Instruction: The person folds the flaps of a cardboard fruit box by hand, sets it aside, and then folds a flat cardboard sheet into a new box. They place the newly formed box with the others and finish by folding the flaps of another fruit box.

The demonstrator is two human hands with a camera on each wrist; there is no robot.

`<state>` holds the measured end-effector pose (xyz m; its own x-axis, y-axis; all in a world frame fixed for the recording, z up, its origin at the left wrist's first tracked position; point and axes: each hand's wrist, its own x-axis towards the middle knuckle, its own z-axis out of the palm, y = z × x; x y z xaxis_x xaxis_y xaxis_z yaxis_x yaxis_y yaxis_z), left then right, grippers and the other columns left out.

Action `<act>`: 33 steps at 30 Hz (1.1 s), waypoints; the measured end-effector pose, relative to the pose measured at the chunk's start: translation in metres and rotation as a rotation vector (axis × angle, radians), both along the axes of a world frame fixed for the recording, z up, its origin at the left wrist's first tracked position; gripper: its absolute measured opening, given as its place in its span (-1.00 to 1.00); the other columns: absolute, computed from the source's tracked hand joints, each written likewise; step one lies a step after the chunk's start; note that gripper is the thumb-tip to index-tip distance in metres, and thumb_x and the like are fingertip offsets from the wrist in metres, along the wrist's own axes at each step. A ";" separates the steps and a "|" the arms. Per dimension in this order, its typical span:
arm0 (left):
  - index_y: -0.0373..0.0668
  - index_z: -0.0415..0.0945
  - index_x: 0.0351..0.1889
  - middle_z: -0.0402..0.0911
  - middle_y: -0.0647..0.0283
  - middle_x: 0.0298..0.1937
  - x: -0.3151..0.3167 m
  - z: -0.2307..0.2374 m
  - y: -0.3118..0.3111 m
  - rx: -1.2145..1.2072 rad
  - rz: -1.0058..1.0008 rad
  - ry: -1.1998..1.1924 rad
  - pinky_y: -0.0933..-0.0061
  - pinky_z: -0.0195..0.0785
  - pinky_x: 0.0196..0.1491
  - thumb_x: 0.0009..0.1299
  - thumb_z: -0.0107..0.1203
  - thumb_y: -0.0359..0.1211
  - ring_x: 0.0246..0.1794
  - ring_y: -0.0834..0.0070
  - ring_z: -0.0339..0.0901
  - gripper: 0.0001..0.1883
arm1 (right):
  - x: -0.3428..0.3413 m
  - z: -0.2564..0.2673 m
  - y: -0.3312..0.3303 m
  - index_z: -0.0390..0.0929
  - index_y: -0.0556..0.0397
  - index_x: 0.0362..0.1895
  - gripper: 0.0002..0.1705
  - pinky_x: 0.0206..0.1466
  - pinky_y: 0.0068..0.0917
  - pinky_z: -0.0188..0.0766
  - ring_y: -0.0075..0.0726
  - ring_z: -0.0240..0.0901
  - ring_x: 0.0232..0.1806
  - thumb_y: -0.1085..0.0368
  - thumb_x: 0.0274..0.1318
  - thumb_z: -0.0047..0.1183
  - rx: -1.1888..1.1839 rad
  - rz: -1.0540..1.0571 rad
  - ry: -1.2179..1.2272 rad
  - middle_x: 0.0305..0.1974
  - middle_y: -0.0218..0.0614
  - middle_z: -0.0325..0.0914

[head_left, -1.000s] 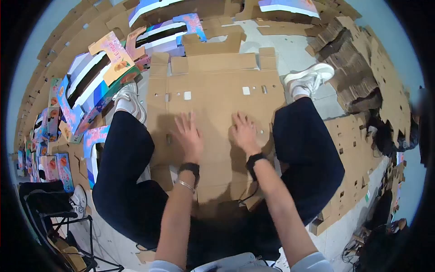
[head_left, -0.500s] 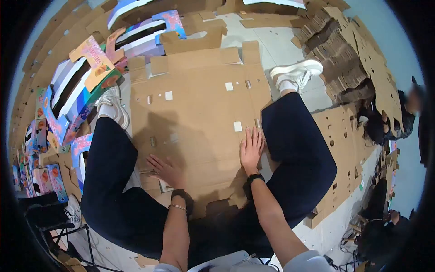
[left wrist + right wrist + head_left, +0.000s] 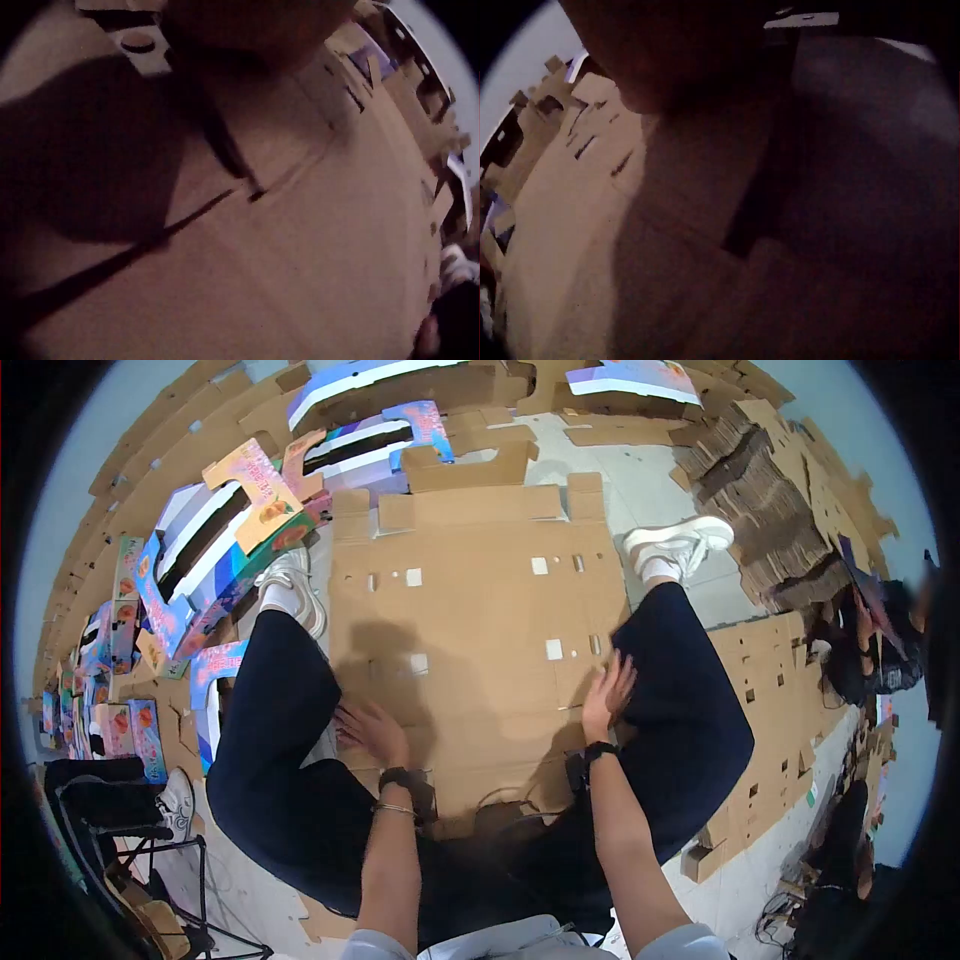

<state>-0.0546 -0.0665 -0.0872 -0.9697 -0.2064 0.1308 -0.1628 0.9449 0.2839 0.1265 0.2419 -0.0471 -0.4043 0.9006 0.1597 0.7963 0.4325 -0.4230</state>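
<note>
A large brown cardboard sheet (image 3: 480, 610) with small cut holes and flaps at its far end lies flat between the person's legs. My left hand (image 3: 374, 734), fingers spread, is at the sheet's left edge beside the left knee. At the right edge, against the right leg, is my right hand (image 3: 608, 698) with its fingers extended. Neither hand holds anything. In the left wrist view the hand (image 3: 255, 30) is a dark shape above the cardboard (image 3: 322, 262); the right wrist view shows the other hand (image 3: 667, 52) dark over the sheet (image 3: 562, 225).
Printed fruit boxes (image 3: 215, 550) stand at the left beyond the left shoe (image 3: 290, 590). Stacked cardboard (image 3: 765, 510) lies at the far right, past the right shoe (image 3: 680, 545). A folding chair (image 3: 110, 800) is at the lower left. Other people are at the right edge.
Over the last second both hands have moved apart from the middle of the sheet to its side edges. The left hand has also drawn nearer the body. The head view has shifted and returned.
</note>
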 end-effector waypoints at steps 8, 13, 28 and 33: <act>-0.21 -0.15 0.46 -0.17 0.02 0.52 0.020 -0.002 0.004 -0.145 0.043 0.042 -0.07 -0.34 0.41 0.48 -0.23 -0.15 0.48 -0.03 -0.17 -0.34 | -0.004 -0.014 -0.012 0.10 -0.12 0.40 -0.42 0.44 0.03 -0.15 0.00 -0.19 0.47 0.09 0.33 -0.32 0.169 -0.153 -0.296 0.45 -0.23 -0.07; -0.31 -0.05 0.42 -0.12 -0.04 0.50 0.009 0.002 0.025 -0.064 -0.051 0.097 -0.08 -0.31 0.42 0.47 -0.23 -0.18 0.50 0.03 -0.19 -0.37 | -0.013 -0.012 -0.018 0.12 -0.11 0.38 -0.42 0.43 0.05 -0.16 0.04 -0.16 0.46 0.13 0.29 -0.24 0.115 -0.050 -0.058 0.43 -0.14 -0.04; -0.04 -0.05 0.46 -0.08 0.20 0.51 -0.177 0.027 0.088 -0.195 -0.676 0.192 -0.14 -0.33 0.42 0.48 -0.19 -0.10 0.52 0.21 -0.20 -0.37 | -0.166 -0.006 0.105 0.09 -0.10 0.40 -0.39 0.43 0.12 -0.23 0.03 -0.20 0.46 0.04 0.30 -0.26 0.216 0.332 -0.170 0.43 -0.19 -0.05; -0.05 -0.10 0.47 -0.08 0.22 0.51 -0.180 0.000 0.094 -0.110 -0.579 0.055 -0.12 -0.29 0.42 0.47 -0.18 -0.09 0.52 0.23 -0.19 -0.34 | -0.166 -0.039 0.114 0.04 -0.10 0.42 -0.34 0.45 0.10 -0.28 -0.01 -0.22 0.48 -0.05 0.33 -0.33 0.247 0.340 -0.213 0.45 -0.19 -0.09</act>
